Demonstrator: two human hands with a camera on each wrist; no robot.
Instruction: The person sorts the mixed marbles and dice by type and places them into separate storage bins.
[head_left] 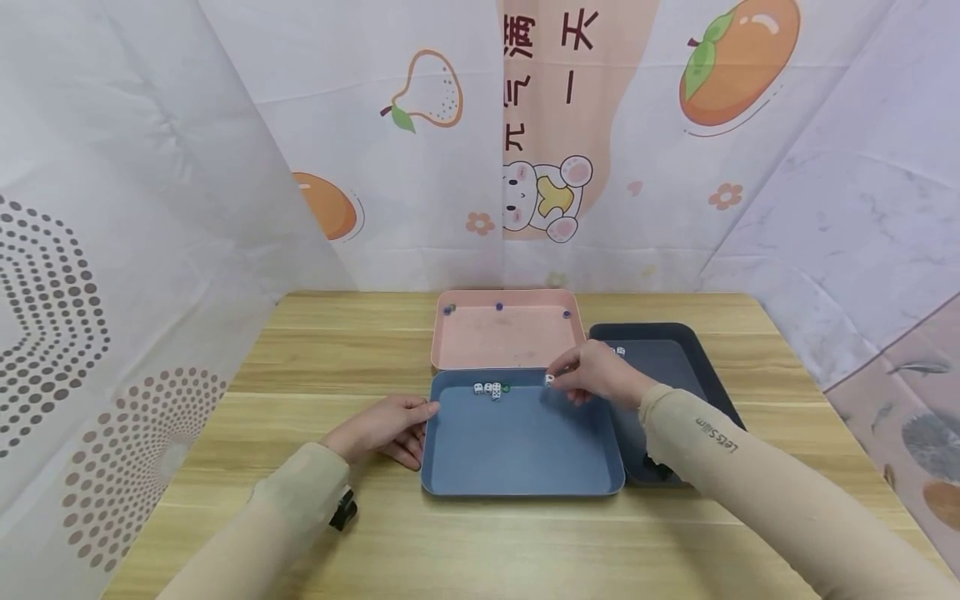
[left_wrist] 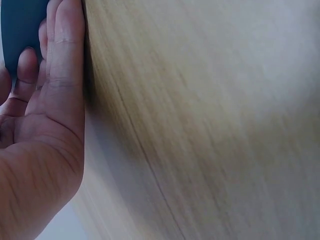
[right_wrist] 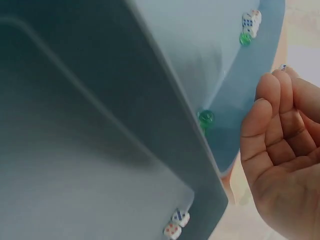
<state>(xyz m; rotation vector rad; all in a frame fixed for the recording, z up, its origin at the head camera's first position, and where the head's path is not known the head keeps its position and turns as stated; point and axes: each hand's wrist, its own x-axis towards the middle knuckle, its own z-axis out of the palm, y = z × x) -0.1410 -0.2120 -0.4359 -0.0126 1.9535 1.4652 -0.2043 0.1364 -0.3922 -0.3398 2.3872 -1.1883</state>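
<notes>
My right hand (head_left: 600, 373) pinches a white die (head_left: 550, 380) between thumb and fingertips, over the far right part of the blue tray (head_left: 525, 450). In the right wrist view only a bit of that die (right_wrist: 283, 67) shows at the fingertips. Along the tray's far wall sit several white dice (head_left: 488, 388) with a small green bead (head_left: 506, 388) beside them. Another green bead (right_wrist: 205, 118) lies near a corner in the right wrist view. My left hand (head_left: 390, 427) holds the blue tray's left side, thumb on the rim and fingers against the outer wall.
Behind stands a pink tray (head_left: 510, 333) with several small dark beads near its walls. A dark grey tray (head_left: 667, 367) adjoins on the right, partly under my right forearm, with white dice (head_left: 620, 352) in its far left corner. A patterned curtain (head_left: 420, 200) hangs behind the wooden table (head_left: 337, 350).
</notes>
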